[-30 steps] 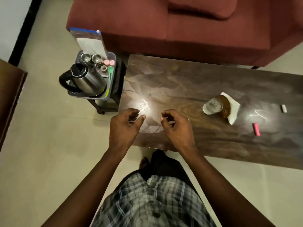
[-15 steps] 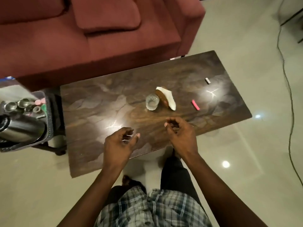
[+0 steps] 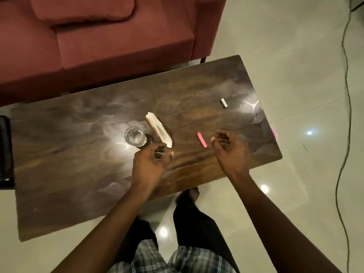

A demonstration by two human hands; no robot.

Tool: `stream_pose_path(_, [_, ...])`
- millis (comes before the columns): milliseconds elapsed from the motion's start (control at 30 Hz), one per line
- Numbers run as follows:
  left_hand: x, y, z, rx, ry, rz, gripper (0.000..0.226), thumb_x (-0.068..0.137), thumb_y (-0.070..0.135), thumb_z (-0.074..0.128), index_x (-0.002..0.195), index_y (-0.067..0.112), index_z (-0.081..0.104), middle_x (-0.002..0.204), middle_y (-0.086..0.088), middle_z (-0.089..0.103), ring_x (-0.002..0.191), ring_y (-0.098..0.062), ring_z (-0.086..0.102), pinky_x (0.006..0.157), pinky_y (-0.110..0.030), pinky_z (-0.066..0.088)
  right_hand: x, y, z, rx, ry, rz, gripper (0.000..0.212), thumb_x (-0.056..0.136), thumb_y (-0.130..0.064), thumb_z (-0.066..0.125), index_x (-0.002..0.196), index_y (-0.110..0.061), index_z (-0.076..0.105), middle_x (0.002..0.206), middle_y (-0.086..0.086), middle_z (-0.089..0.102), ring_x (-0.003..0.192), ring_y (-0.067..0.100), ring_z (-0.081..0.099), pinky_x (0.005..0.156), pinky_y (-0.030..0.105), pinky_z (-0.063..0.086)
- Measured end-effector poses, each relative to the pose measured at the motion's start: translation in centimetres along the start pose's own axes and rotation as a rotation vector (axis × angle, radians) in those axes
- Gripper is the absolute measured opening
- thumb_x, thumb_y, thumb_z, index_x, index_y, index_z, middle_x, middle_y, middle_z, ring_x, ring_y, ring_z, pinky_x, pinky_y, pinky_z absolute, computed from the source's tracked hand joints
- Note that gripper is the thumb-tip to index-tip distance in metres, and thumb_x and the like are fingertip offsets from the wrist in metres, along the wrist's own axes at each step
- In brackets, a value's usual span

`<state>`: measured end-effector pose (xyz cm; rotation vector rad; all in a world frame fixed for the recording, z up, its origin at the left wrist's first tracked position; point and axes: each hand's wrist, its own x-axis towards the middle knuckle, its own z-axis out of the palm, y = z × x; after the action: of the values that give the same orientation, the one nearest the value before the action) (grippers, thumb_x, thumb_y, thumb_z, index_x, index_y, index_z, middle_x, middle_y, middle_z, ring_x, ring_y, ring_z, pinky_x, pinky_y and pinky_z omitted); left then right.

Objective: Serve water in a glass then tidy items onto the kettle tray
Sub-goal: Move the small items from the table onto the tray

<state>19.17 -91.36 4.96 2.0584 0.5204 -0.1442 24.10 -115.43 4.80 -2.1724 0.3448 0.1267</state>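
A clear glass (image 3: pixel 135 136) with water stands on the dark wooden coffee table (image 3: pixel 78 154). Just right of it lies a folded white napkin on a brown coaster (image 3: pixel 158 130). A small pink item (image 3: pixel 202 140) lies further right, and a small white item (image 3: pixel 224 103) sits near the table's far right end. My left hand (image 3: pixel 150 164) hovers just in front of the glass with loosely curled fingers, holding nothing. My right hand (image 3: pixel 229 150) hangs beside the pink item, fingers loosely curled, empty. The kettle and most of its tray are out of view.
A dark tray edge (image 3: pixel 6 152) shows at the far left. A red sofa (image 3: pixel 98 36) stands behind the table. A cable (image 3: pixel 346 115) runs over the glossy floor on the right. My legs are at the table's near edge.
The view has swung right, so the kettle tray has left the frame. Both hands have moved right and forward, the left toward the glass, the right up beside the pink item.
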Motion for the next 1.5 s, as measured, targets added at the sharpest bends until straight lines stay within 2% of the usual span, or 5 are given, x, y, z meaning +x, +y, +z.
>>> stream_pose_path(300, [6.6, 0.1, 12.4, 0.099, -0.120, -0.218, 0.050, 0.082, 0.036, 0.088, 0.126, 0.018, 0.071, 0.108, 0.002, 0.076, 0.097, -0.018, 0.073, 0.087, -0.034, 0.060, 16.1, 7.0, 0.1, -0.240, -0.125, -0.042, 0.037, 0.097, -0.027, 0.073, 0.131, -0.011, 0.071, 0.113, 0.007, 0.079, 0.102, 0.020, 0.075, 0.099, 0.041, 0.060])
stream_pose_path(700, [12.1, -4.0, 22.9, 0.161, -0.184, -0.403, 0.065, 0.085, 0.042, 0.084, 0.140, 0.019, 0.059, 0.126, -0.004, 0.070, 0.116, -0.025, 0.067, 0.097, -0.038, 0.057, 28.2, 12.0, 5.1, -0.459, -0.165, -0.020, 0.048, 0.091, -0.026, 0.081, 0.131, -0.003, 0.070, 0.126, 0.021, 0.071, 0.117, 0.038, 0.067, 0.098, 0.037, 0.050])
stream_pose_path(1167, [13.6, -4.4, 25.0, 0.097, -0.071, -0.369, 0.025, 0.083, 0.019, 0.085, 0.105, 0.018, 0.073, 0.097, -0.004, 0.075, 0.089, -0.025, 0.074, 0.078, -0.045, 0.066, 30.5, 14.9, 6.7, -0.469, -0.140, -0.015, 0.015, 0.093, -0.023, 0.075, 0.105, -0.014, 0.076, 0.102, 0.009, 0.080, 0.098, 0.027, 0.076, 0.084, 0.028, 0.050])
stream_pose_path(1333, [12.0, -2.9, 20.7, 0.020, 0.001, -0.367, 0.033, 0.085, 0.019, 0.085, 0.116, 0.014, 0.075, 0.101, -0.001, 0.077, 0.092, -0.020, 0.073, 0.086, -0.038, 0.063, 25.4, 12.4, 6.4, -0.322, -0.148, -0.065, 0.013, 0.092, -0.018, 0.077, 0.105, -0.017, 0.077, 0.087, -0.007, 0.072, 0.069, -0.009, 0.064, 0.063, -0.004, 0.036])
stream_pose_path(1500, [8.1, -1.8, 13.2, -0.096, 0.127, -0.320, 0.018, 0.079, 0.012, 0.084, 0.097, 0.012, 0.078, 0.077, 0.006, 0.072, 0.069, -0.008, 0.066, 0.068, -0.025, 0.057, 18.1, 7.4, 6.7, -0.120, -0.185, -0.085, 0.017, 0.094, -0.022, 0.078, 0.107, -0.028, 0.069, 0.087, -0.018, 0.068, 0.072, -0.013, 0.063, 0.070, 0.003, 0.048])
